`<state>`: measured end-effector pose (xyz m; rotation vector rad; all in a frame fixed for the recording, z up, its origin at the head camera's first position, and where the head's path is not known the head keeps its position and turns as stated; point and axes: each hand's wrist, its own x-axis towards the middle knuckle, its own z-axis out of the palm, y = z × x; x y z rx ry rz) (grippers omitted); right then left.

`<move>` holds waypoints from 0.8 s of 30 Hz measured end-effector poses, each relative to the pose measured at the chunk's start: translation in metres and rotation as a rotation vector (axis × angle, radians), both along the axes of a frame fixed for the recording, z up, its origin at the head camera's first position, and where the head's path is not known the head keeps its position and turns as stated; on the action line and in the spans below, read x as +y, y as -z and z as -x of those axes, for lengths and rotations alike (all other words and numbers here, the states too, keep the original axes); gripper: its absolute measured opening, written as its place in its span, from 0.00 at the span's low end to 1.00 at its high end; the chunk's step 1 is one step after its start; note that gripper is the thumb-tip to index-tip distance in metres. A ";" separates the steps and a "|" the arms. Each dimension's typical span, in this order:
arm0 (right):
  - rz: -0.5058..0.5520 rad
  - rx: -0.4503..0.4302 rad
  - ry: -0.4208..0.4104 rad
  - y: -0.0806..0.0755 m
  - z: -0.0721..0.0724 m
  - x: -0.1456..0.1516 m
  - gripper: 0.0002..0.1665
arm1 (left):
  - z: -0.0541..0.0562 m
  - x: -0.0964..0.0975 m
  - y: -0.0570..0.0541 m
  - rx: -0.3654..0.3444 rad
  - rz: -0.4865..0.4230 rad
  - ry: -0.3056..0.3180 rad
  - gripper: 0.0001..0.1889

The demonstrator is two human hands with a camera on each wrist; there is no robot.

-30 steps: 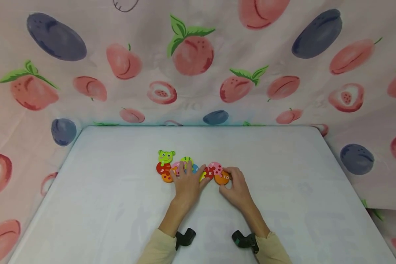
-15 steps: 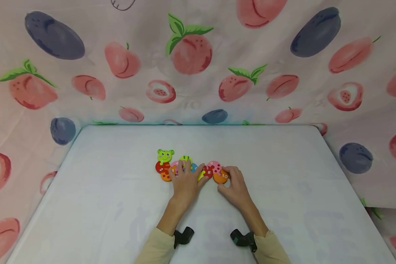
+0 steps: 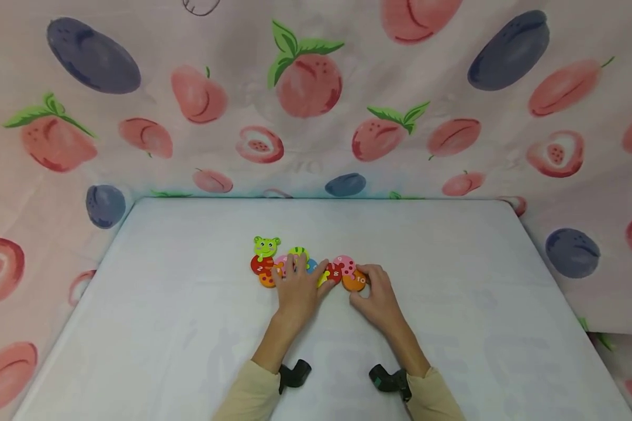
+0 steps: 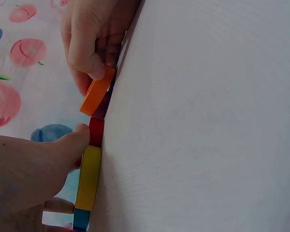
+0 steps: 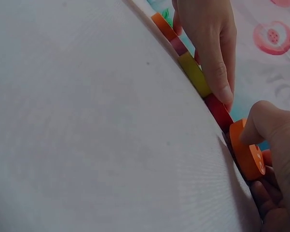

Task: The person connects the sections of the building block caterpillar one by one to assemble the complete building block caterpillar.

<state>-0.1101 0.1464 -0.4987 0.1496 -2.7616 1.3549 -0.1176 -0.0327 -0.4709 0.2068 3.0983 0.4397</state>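
A caterpillar puzzle of numbered, coloured pieces lies on the white table, with a green smiling head piece [image 3: 265, 247] at its left end. My left hand [image 3: 299, 292] rests over the middle pieces with fingers spread, its thumb on the red piece numbered 8 [image 3: 334, 273]. Between right thumb and fingers, my right hand [image 3: 376, 297] pinches the orange piece numbered 10 [image 3: 354, 282] at the chain's right end. That orange piece [image 5: 246, 150] looks tilted off the table in the right wrist view. It adjoins the pink dotted piece numbered 9 [image 3: 344, 264]. The left hand partly hides several pieces.
The white table [image 3: 452, 245] stretches around both hands. Behind it hangs a fruit-patterned cloth [image 3: 305, 146]. A black wrist camera [image 3: 294, 374] is strapped to the left wrist, another black camera [image 3: 388, 380] to the right.
The orange piece numbered 10 has turned or tilted slightly in my right hand's pinch. My left hand stays in place on the pieces.
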 end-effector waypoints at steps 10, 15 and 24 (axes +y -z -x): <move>-0.038 -0.007 -0.018 0.001 0.002 -0.001 0.30 | 0.001 -0.002 -0.001 0.001 -0.001 -0.011 0.28; -0.074 0.015 -0.016 0.002 0.002 0.001 0.30 | -0.001 -0.001 -0.001 0.009 0.004 -0.010 0.28; -0.087 0.023 -0.001 0.003 0.001 0.003 0.30 | 0.001 0.000 0.000 0.014 0.023 0.005 0.28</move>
